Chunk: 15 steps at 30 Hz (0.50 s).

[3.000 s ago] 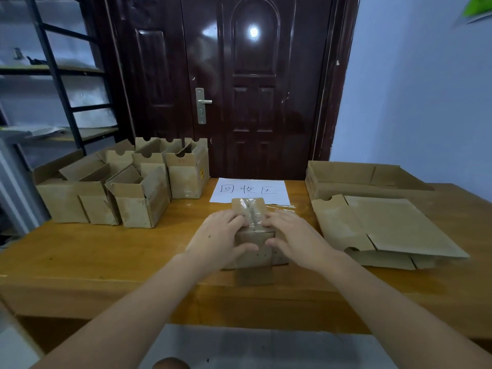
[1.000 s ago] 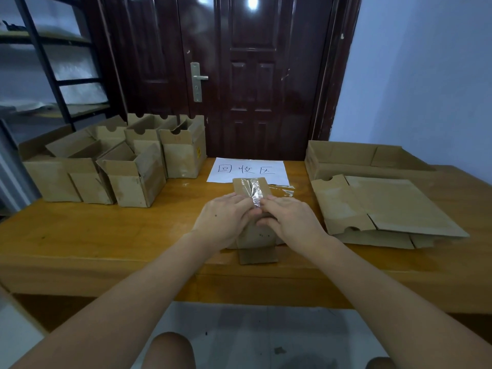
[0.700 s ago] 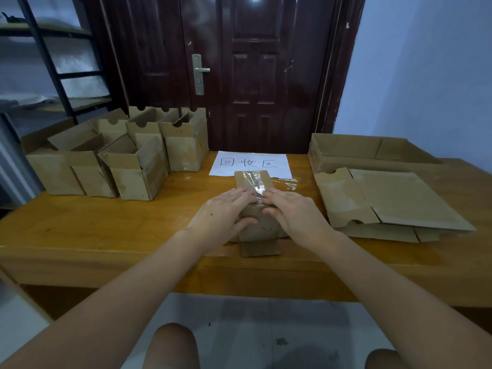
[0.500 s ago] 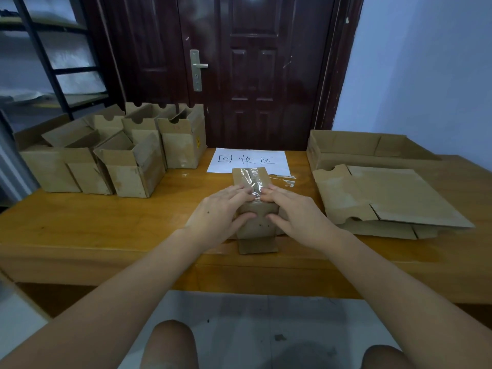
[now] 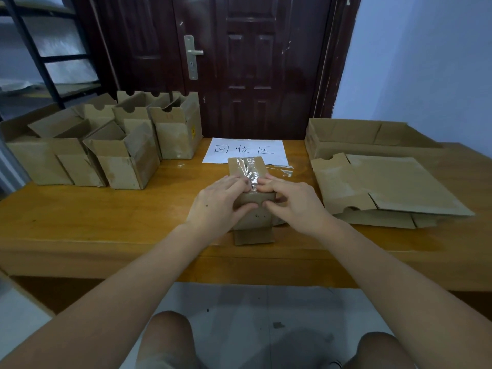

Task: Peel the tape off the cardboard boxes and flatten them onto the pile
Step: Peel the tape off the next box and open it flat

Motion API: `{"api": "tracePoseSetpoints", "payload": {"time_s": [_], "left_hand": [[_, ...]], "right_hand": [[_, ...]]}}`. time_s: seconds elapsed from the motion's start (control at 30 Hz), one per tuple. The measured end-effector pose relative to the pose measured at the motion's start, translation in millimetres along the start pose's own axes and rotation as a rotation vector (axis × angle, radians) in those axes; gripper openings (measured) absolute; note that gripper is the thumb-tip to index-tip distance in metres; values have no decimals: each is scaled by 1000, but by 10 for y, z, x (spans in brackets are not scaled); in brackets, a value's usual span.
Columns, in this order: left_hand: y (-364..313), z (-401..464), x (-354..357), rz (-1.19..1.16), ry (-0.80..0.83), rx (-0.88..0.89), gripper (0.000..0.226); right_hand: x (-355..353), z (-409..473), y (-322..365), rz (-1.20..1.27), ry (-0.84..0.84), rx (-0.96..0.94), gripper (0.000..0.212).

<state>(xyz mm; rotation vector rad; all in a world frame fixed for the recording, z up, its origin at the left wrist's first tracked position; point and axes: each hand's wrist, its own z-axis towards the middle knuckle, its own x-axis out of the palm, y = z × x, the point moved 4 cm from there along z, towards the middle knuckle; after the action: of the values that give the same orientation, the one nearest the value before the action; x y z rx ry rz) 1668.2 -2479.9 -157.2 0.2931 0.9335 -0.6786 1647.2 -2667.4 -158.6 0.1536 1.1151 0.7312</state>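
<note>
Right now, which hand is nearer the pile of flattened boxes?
Right. The right hand grips the taped box just left of the flattened pile; the left hand holds the box's far side, farther away.

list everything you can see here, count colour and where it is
box being worked on: 1, brown, table centre near the front edge, under both hands
clear tape: 1 strip, glossy, along the top of that box
loose tape piece: 1, clear, on the table right of the box
open boxes: a cluster, exact count unclear, brown, table left
flattened pile: several sheets, brown, table right
shallow open box: 1, brown, behind the pile
paper sign: 1, white, handwritten, table back centre
table: 1, orange-brown wood
door: 1, dark brown, metal handle
shelf rack: 1, black, far left
left hand: grips the box
right hand: grips the box, fingertips at the tape
</note>
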Motion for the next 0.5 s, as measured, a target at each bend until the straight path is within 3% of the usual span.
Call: {"api": "tracePoseSetpoints", "payload": {"time_s": [0.5], "left_hand": [[25,18,34,28,-39,85,36]], "right_hand": [[38,-24,-12,115,-13,20,37]]}}
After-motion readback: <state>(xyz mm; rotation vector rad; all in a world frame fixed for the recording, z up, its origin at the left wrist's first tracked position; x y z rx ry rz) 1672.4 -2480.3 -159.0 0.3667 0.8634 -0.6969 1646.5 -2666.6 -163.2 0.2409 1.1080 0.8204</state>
